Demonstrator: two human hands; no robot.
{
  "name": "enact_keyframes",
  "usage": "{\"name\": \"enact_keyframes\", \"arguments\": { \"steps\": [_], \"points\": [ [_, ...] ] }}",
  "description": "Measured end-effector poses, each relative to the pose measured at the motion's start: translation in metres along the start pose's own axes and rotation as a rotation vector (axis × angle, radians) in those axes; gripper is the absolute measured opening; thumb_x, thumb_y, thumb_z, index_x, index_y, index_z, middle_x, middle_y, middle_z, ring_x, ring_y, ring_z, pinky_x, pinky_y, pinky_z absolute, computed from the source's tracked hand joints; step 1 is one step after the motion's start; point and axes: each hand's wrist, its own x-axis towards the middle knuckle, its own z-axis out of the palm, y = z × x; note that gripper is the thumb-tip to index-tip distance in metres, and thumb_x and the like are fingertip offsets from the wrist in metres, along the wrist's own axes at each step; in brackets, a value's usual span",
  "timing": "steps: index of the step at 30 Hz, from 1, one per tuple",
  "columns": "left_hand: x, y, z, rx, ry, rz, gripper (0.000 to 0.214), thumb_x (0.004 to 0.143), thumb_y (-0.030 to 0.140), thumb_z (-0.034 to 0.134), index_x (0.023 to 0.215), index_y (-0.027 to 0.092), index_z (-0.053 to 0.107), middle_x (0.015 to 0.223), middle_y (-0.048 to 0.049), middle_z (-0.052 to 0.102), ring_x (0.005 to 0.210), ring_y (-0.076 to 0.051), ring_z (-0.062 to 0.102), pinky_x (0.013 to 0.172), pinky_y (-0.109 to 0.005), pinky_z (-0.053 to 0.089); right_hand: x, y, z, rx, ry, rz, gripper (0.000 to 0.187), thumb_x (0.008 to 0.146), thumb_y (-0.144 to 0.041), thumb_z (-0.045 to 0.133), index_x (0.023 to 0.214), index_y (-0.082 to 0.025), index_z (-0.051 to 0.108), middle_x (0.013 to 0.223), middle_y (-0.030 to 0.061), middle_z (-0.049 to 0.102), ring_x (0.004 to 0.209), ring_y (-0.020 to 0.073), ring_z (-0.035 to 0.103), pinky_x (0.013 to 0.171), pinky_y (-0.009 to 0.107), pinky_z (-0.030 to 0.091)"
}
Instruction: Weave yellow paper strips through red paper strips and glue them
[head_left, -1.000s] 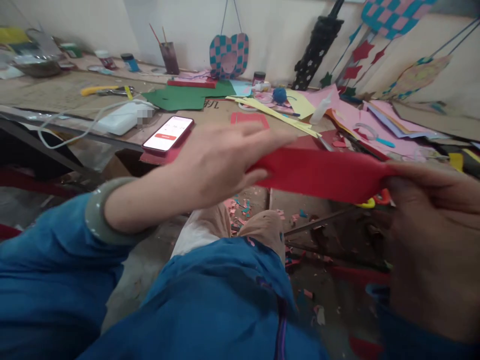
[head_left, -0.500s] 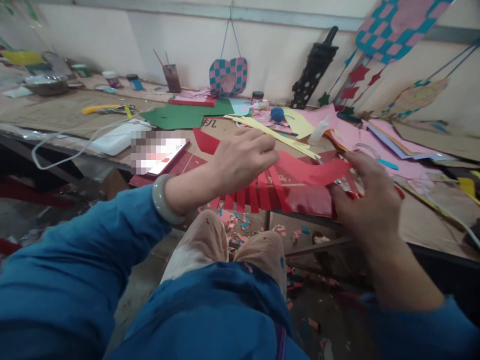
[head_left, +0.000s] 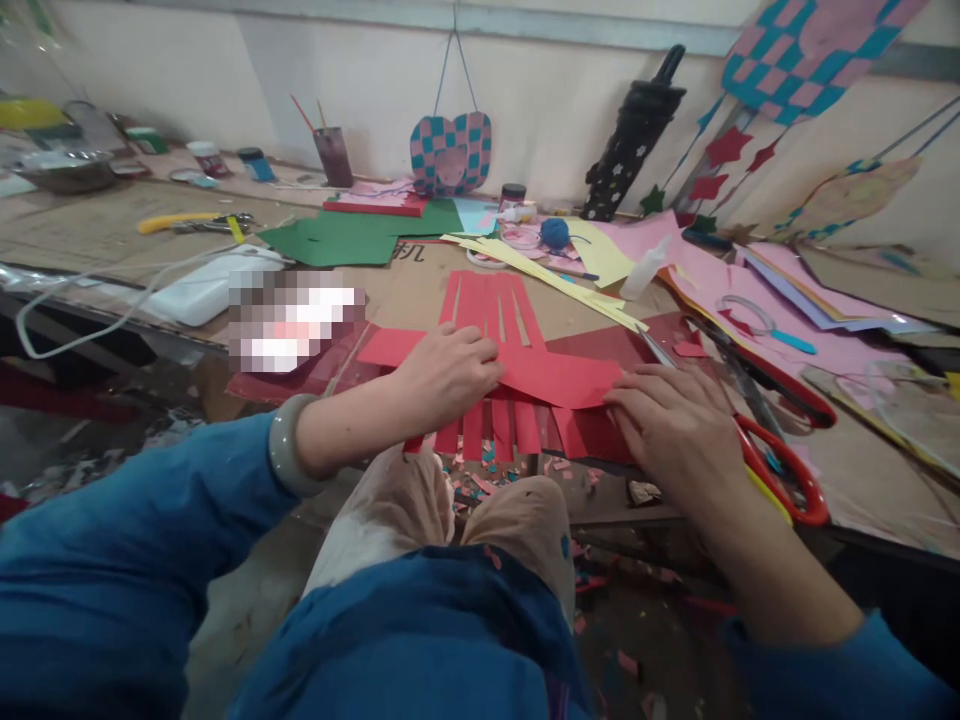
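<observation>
The left hand (head_left: 446, 375), a pale stone bangle (head_left: 281, 447) on its wrist, presses on a strip of red paper (head_left: 559, 378), its fingers held together and curled down, pinching nothing. The right hand (head_left: 679, 430) lies on the strip's right end with its fingers slightly spread, also pressing flat. The strip lies crosswise over a red paper sheet cut into parallel strips (head_left: 480, 300), whose cut ends reach toward the edge of the cardboard-covered table (head_left: 420, 285). Below that edge, coloured paper scraps (head_left: 480, 480) lie by the knees. Red-handled scissors (head_left: 780, 470) sit just beside the right hand, their blades angled up the table. To the left lies a phone (head_left: 296, 320) (its screen is blurred out). Farther off are a sheet of green paper (head_left: 337, 240), a ball of blue yarn (head_left: 555, 233) and a glue bottle (head_left: 645, 268). A checkered paper hanging (head_left: 450, 152) stands against the wall
</observation>
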Motion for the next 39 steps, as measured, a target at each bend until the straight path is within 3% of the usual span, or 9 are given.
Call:
{"name": "enact_keyframes", "arguments": {
  "steps": [4, 9, 13, 19, 23, 28, 32, 39],
  "points": [
    [0.004, 0.004, -0.003, -0.084, -0.117, 0.028, 0.02, 0.098, 0.029, 0.055, 0.103, 0.019, 0.071, 0.105, -0.0062, 0.071, 0.095, -0.023, 0.061, 0.075, -0.035, 0.037, -0.002, 0.002, 0.004, 0.06, -0.094, -0.016, 0.015, 0.092, -0.018, 0.057, 0.093, -0.016, 0.071, 0.097, 0.0096, 0.075, 0.1, 0.0252, 0.064, 0.093, 0.04, 0.045],
    [0.008, 0.006, -0.003, -0.116, -0.14, 0.061, 0.017, 0.096, 0.02, 0.056, 0.099, 0.018, 0.072, 0.1, -0.0056, 0.072, 0.094, -0.023, 0.062, 0.076, -0.035, 0.038, 0.003, 0.001, 0.006, 0.143, -0.108, -0.059, 0.019, 0.092, -0.017, 0.055, 0.094, -0.014, 0.073, 0.094, 0.0108, 0.075, 0.093, 0.0252, 0.065, 0.086, 0.039, 0.049],
    [0.009, 0.005, 0.0, -0.188, -0.136, 0.035, 0.022, 0.096, 0.017, 0.052, 0.092, 0.016, 0.073, 0.095, -0.0064, 0.073, 0.088, -0.021, 0.065, 0.073, -0.034, 0.041, 0.007, 0.003, 0.008, 0.169, -0.226, -0.004, 0.026, 0.095, -0.019, 0.048, 0.09, -0.016, 0.074, 0.093, 0.0112, 0.074, 0.087, 0.0239, 0.064, 0.082, 0.038, 0.049],
    [0.012, 0.001, -0.003, -0.26, -0.144, -0.037, 0.027, 0.096, 0.02, 0.049, 0.087, 0.015, 0.074, 0.091, -0.0079, 0.072, 0.083, -0.02, 0.067, 0.068, -0.03, 0.043, 0.013, 0.005, 0.009, 0.195, -0.277, -0.013, 0.036, 0.098, -0.038, 0.045, 0.097, -0.015, 0.073, 0.091, 0.0121, 0.072, 0.083, 0.0251, 0.062, 0.078, 0.038, 0.048],
    [0.016, 0.0, -0.007, -0.296, -0.161, -0.065, 0.028, 0.096, 0.019, 0.047, 0.088, 0.014, 0.073, 0.093, -0.0079, 0.072, 0.085, -0.02, 0.067, 0.069, -0.028, 0.044, 0.018, 0.008, 0.011, 0.269, -0.302, 0.003, 0.037, 0.099, -0.032, 0.04, 0.092, -0.018, 0.073, 0.087, 0.0099, 0.071, 0.08, 0.0226, 0.061, 0.077, 0.035, 0.048],
    [0.019, -0.003, -0.001, -0.288, -0.162, -0.08, 0.027, 0.096, 0.019, 0.047, 0.088, 0.014, 0.073, 0.093, -0.0083, 0.073, 0.09, -0.022, 0.068, 0.073, -0.03, 0.046, 0.033, 0.016, 0.015, 0.302, -0.539, 0.141, 0.034, 0.096, -0.03, 0.042, 0.079, -0.02, 0.069, 0.081, 0.0086, 0.069, 0.078, 0.0219, 0.061, 0.073, 0.035, 0.045],
    [0.022, -0.006, 0.003, -0.329, -0.195, -0.156, 0.026, 0.096, 0.019, 0.046, 0.094, 0.015, 0.072, 0.097, -0.009, 0.075, 0.094, -0.023, 0.069, 0.075, -0.031, 0.047, 0.045, 0.019, 0.019, 0.237, -0.706, 0.178, 0.029, 0.092, -0.029, 0.044, 0.08, -0.021, 0.068, 0.079, 0.0073, 0.071, 0.072, 0.0209, 0.061, 0.064, 0.033, 0.04],
    [0.027, -0.005, -0.004, -0.297, -0.234, -0.19, 0.022, 0.095, 0.018, 0.048, 0.089, 0.016, 0.069, 0.095, -0.0077, 0.075, 0.089, -0.021, 0.069, 0.073, -0.029, 0.046, 0.049, 0.021, 0.025, 0.258, -0.688, 0.187, 0.024, 0.089, -0.029, 0.048, 0.088, -0.022, 0.071, 0.081, 0.0053, 0.074, 0.072, 0.0201, 0.063, 0.06, 0.031, 0.038]
  ]
}}
